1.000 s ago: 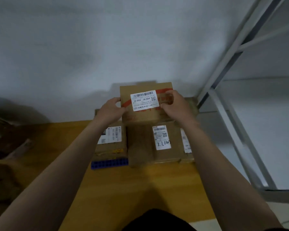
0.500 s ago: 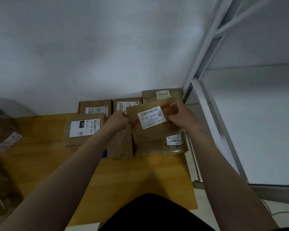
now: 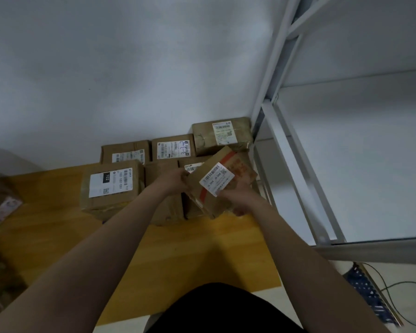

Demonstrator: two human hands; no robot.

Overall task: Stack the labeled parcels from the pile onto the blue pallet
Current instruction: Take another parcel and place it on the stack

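Note:
I hold a flat brown parcel (image 3: 223,180) with a white barcode label and a red stripe, tilted over the right front of the stack. My left hand (image 3: 175,182) grips its left edge and my right hand (image 3: 238,200) holds its near lower corner. Several labeled cardboard parcels are stacked against the wall: a large box marked 102 (image 3: 111,183) at the left, two boxes behind it (image 3: 127,152) (image 3: 173,147), and a taller one at the back right (image 3: 222,134). The blue pallet beneath is hidden by the boxes.
A white metal shelf frame (image 3: 283,140) stands close on the right of the stack. The wall runs right behind the parcels. The stack rests on a yellow wooden floor area (image 3: 178,248). Dim brown packages (image 3: 0,207) lie at the left edge. A blue power strip with cables (image 3: 368,292) is at lower right.
The view has dropped, showing more of the stack. The parcel in my hands has come lower and turned clockwise, and my right hand has shifted from its top right edge to its near corner.

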